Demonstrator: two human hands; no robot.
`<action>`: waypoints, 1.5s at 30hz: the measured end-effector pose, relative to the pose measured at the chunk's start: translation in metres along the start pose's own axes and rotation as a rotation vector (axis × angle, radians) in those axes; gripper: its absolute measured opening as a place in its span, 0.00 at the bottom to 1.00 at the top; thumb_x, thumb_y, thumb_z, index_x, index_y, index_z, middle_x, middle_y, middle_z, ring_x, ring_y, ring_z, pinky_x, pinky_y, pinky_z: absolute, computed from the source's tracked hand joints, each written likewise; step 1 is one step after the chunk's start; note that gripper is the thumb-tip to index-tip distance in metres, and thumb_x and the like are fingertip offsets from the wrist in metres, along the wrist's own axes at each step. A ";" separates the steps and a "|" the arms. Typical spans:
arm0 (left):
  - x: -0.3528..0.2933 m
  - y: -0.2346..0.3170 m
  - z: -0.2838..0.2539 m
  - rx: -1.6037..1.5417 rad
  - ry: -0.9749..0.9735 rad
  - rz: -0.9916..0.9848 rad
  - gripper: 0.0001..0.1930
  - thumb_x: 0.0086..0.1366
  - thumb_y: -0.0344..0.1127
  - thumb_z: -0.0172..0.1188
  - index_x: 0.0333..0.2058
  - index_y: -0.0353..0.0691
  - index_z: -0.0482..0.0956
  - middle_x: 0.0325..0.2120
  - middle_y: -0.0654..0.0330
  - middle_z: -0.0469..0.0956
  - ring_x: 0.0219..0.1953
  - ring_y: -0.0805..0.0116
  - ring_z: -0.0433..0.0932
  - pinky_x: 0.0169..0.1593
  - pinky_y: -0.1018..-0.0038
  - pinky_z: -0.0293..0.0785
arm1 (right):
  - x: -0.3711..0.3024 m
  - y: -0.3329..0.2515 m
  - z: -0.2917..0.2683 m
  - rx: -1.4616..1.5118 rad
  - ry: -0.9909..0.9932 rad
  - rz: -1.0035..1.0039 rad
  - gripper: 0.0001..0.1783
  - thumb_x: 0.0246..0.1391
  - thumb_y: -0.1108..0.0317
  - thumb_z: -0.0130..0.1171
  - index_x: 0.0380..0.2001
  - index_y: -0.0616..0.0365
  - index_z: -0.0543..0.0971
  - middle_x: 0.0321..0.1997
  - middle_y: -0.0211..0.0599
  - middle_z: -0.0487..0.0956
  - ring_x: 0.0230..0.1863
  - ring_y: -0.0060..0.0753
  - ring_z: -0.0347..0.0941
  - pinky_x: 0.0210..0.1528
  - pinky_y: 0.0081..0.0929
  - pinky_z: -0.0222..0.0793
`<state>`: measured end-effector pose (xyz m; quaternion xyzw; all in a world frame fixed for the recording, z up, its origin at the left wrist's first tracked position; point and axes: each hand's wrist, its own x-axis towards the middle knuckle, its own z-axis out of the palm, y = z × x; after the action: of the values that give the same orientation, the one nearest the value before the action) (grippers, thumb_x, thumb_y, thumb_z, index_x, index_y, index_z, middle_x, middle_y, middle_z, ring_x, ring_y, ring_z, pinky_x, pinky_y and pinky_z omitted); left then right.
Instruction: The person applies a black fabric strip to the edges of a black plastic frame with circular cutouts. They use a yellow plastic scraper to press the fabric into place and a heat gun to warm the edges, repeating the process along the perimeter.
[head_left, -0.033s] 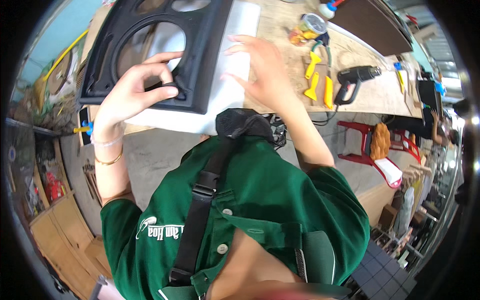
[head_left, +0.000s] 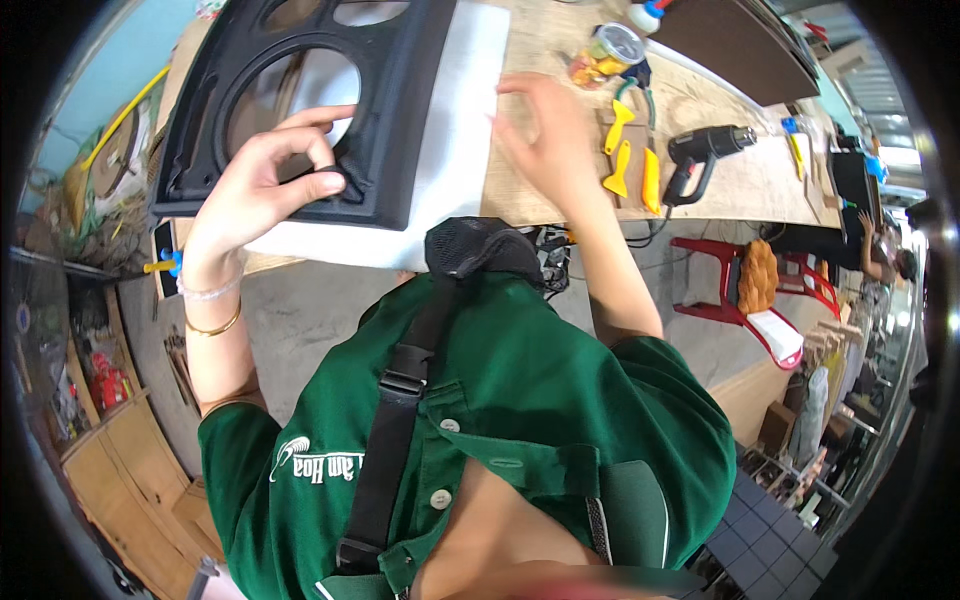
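Observation:
A black speaker panel (head_left: 397,110) with a large round opening and smaller openings lies on a white sheet (head_left: 455,120) on the wooden bench. My left hand (head_left: 262,180) grips the rim of the big opening at its near side. Its thumb lies on the frame near the lower right of the ring, and its index finger reaches over the opening. Fingers beneath are partly hidden. To the right of the white sheet, my right hand (head_left: 548,140) hangs over the bench, thumb and fingers curved and apart. Nothing shows between them.
Right of my right hand lie yellow scrapers (head_left: 619,140), a yellow-handled cutter (head_left: 651,180) and a black heat gun (head_left: 700,155). A clear jar (head_left: 612,52) of colourful pieces and a dark brown board (head_left: 735,45) stand farther back. Red stools (head_left: 705,270) stand beyond the bench edge.
My right hand has moved right, from over the white sheet beside the panel to over the bare wood. My left hand stays at the panel's rim.

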<state>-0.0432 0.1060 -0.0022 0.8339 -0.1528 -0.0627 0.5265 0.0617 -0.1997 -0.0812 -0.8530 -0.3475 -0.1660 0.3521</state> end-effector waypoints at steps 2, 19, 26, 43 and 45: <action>0.000 0.002 0.008 -0.138 0.105 -0.044 0.09 0.59 0.25 0.66 0.24 0.35 0.74 0.62 0.52 0.69 0.57 0.68 0.70 0.60 0.67 0.65 | -0.033 0.081 -0.006 -0.280 0.031 0.323 0.19 0.55 0.59 0.62 0.46 0.60 0.77 0.43 0.51 0.79 0.46 0.54 0.75 0.48 0.48 0.70; -0.005 0.002 0.008 -0.187 0.109 -0.125 0.08 0.59 0.22 0.64 0.28 0.37 0.72 0.55 0.51 0.75 0.39 0.81 0.77 0.45 0.79 0.75 | -0.142 0.227 -0.036 0.262 0.079 1.082 0.13 0.53 0.72 0.65 0.43 0.57 0.77 0.28 0.31 0.78 0.23 0.23 0.72 0.25 0.24 0.69; -0.005 0.000 0.027 -0.026 0.237 -0.087 0.09 0.60 0.19 0.59 0.28 0.35 0.67 0.55 0.51 0.74 0.47 0.71 0.78 0.49 0.74 0.76 | -0.012 0.045 -0.027 0.754 0.079 0.598 0.14 0.64 0.72 0.56 0.51 0.63 0.75 0.35 0.35 0.81 0.26 0.21 0.77 0.29 0.18 0.76; 0.022 -0.019 -0.012 -0.003 -0.164 -0.075 0.07 0.50 0.25 0.69 0.23 0.36 0.78 0.39 0.60 0.73 0.44 0.69 0.72 0.51 0.72 0.69 | 0.047 -0.109 0.007 0.581 -0.310 -0.197 0.09 0.56 0.70 0.63 0.40 0.52 0.85 0.27 0.34 0.82 0.25 0.33 0.75 0.31 0.27 0.67; 0.023 -0.022 -0.012 0.015 -0.166 -0.076 0.07 0.50 0.25 0.69 0.26 0.36 0.79 0.39 0.60 0.73 0.44 0.70 0.73 0.52 0.72 0.70 | 0.050 -0.109 0.008 0.560 -0.374 -0.173 0.08 0.56 0.69 0.62 0.39 0.52 0.85 0.27 0.34 0.82 0.26 0.34 0.75 0.36 0.30 0.66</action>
<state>-0.0141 0.1175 -0.0156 0.8351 -0.1646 -0.1502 0.5029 0.0197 -0.1146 -0.0073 -0.7062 -0.5093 0.0657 0.4875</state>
